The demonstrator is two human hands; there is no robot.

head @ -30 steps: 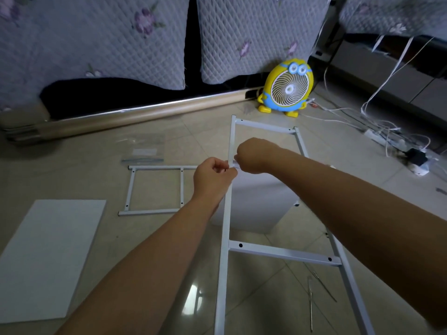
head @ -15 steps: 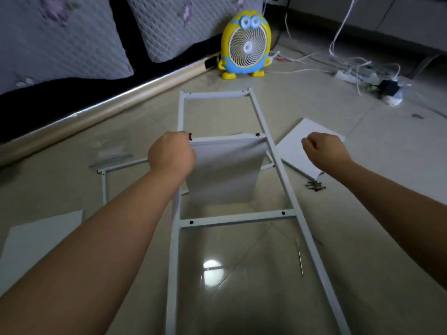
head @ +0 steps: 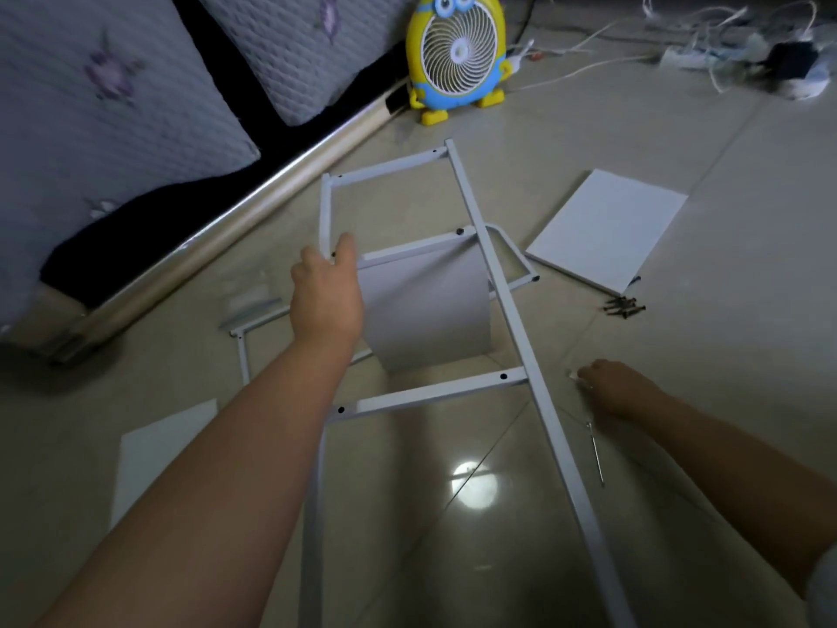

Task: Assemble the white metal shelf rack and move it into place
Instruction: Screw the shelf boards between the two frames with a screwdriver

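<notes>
A white ladder-shaped metal side frame (head: 507, 310) is held raised above the floor. My left hand (head: 327, 296) grips its left rail beside the second crossbar. A white shelf board (head: 430, 315) hangs from that crossbar. My right hand (head: 618, 389) is low at the floor to the right of the frame, fingers closed around something small and pale; what it is I cannot tell. A thin metal tool (head: 595, 453) lies just below that hand. A second white frame (head: 244, 351) lies flat on the floor behind my left arm.
A loose white board (head: 607, 228) lies to the right, with a pile of black screws (head: 625, 307) at its near corner. Another white board (head: 158, 460) lies at lower left. A yellow fan (head: 455, 56), cables and a power strip (head: 706, 56) are at the back; a quilt-covered bed (head: 113, 111) on the left.
My right hand left the frame, swung right, then dropped to the floor near the thin tool. My left hand keeps hold of the rail. The view tilted down and rightwards.
</notes>
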